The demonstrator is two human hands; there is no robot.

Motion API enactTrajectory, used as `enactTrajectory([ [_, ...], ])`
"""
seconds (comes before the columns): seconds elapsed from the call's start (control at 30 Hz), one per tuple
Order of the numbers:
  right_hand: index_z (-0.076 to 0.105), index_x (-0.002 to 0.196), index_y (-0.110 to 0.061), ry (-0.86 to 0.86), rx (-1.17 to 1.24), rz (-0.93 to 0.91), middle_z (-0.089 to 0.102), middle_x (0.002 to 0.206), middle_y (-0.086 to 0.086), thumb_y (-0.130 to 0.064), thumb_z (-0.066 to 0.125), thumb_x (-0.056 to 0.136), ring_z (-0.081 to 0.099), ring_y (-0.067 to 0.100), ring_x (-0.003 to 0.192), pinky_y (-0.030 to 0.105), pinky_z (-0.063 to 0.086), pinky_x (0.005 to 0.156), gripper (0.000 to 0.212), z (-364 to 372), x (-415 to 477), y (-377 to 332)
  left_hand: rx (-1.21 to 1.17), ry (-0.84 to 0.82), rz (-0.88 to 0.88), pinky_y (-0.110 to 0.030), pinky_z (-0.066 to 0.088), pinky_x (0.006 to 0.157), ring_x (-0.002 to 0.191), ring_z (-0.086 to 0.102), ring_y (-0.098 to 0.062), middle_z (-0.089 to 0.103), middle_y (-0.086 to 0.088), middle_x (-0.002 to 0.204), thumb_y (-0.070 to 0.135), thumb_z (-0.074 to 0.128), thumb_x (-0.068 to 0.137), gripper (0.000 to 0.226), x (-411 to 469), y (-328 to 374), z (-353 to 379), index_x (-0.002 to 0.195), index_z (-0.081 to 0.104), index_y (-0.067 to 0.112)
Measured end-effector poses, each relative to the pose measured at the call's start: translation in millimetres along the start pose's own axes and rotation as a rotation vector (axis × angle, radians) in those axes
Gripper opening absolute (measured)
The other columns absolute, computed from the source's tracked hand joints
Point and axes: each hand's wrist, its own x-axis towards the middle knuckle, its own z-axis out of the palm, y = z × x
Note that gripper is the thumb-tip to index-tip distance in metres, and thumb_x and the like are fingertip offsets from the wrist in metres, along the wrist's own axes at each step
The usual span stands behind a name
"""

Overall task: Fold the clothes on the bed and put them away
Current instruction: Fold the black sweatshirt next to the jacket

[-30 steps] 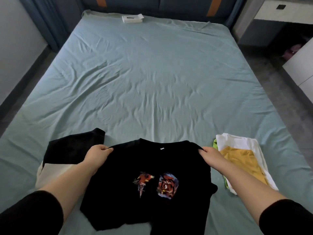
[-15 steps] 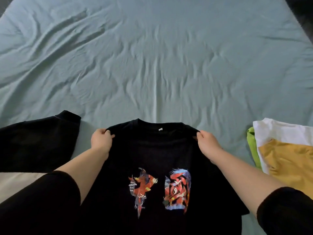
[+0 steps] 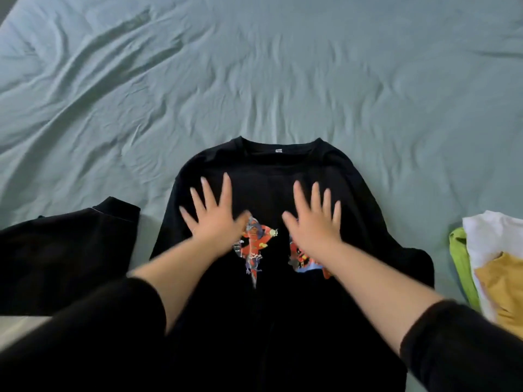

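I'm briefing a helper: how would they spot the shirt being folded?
On the teal bed, look under the flat left hand and right hand. The shirt there is black; unlike the plain black garment on its left, it bears a red-and-blue chest print.

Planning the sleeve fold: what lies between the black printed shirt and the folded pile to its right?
Only bare bed sheet, in the head view; the black printed shirt and the folded pile lie apart.

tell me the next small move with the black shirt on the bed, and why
Probably slide both hands outward to smooth the black shirt: it lies print-up on the bed, and the left hand and right hand rest flat on its chest, fingers spread, gripping nothing.
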Motion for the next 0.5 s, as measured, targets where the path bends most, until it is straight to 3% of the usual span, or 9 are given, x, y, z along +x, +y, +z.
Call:
enactTrajectory([
  [0.07,-0.028,0.144,-0.037,-0.167,-0.046,-0.019,-0.037,0.152,0.003,-0.080,0.016,0.083,-0.032,0.027,0.142,0.056,-0.017,0.111,0.086,32.9,-24.1,-6.4,0.098,-0.192,0.026,-0.064,-0.018,0.105,0.136,-0.042,-0.030,-0.049,0.002,0.144,0.091,0.037,0.064,0.110,-31.8,-10.2,28.4,0.138,-0.033,0.048],
  [0.2,-0.049,0.124,-0.039,-0.320,-0.166,-0.003,-0.062,0.130,0.001,-0.095,0.004,0.062,-0.051,0.026,0.125,0.061,-0.027,0.103,0.099,55.8,-11.7,2.4,0.252,-0.343,0.032,-0.061,-0.038,0.082,0.110,-0.065,-0.025,-0.066,0.002,0.125,0.104,0.029,0.042,0.128,-20.1,-29.6,50.0,0.121,-0.053,0.046],
  [0.37,-0.059,0.111,-0.037,-0.333,-0.215,-0.004,-0.068,0.122,0.001,-0.096,-0.007,0.054,-0.058,0.026,0.117,0.060,-0.034,0.093,0.097,65.5,-4.8,0.7,0.320,-0.317,0.056,-0.056,-0.048,0.067,0.111,-0.064,-0.029,-0.065,-0.002,0.127,0.105,0.020,0.038,0.128,-13.0,-30.2,61.4,0.121,-0.054,0.042],
  [0.5,-0.055,0.115,-0.037,-0.313,-0.223,0.012,-0.066,0.124,0.002,-0.095,-0.008,0.054,-0.051,0.029,0.125,0.061,-0.029,0.100,0.098,58.4,-8.2,-2.1,0.327,-0.315,0.063,-0.055,-0.047,0.067,0.108,-0.065,-0.028,-0.068,0.000,0.123,0.103,0.024,0.042,0.126,-15.6,-30.0,57.0,0.117,-0.056,0.043],
])
